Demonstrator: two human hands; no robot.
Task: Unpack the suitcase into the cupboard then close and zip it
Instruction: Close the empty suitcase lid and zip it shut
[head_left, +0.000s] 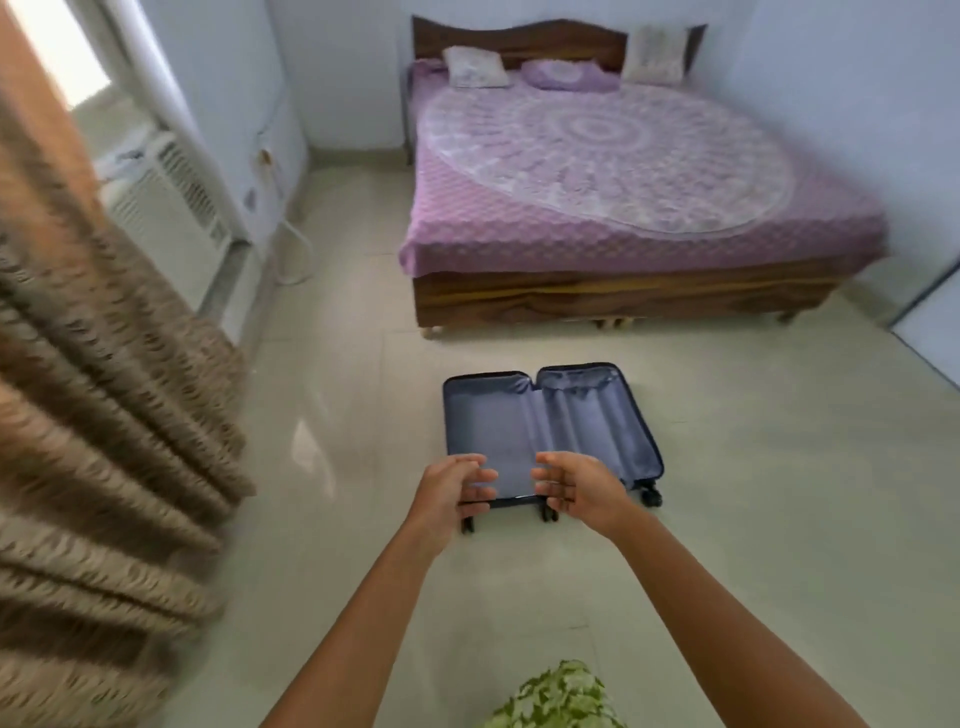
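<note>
Head view: a dark blue suitcase (545, 431) lies opened flat on the pale tiled floor (727, 493), near the middle of the room, its two lined halves facing up with nothing inside them and its wheels at the near edge. Both arms reach forward over that near edge. The left hand (451, 491) and right hand (581, 487) face each other with their fingers loosely spread and slightly bent, holding nothing; whether they touch the case cannot be told. Beyond the suitcase's far edge stands a wooden bed (623, 208) under a purple patterned cover, with pillows (478, 66) against the headboard. A brown curtain (93, 389) hangs along the floor's left edge, blurred, with an air cooler (171, 208) behind it.
</note>
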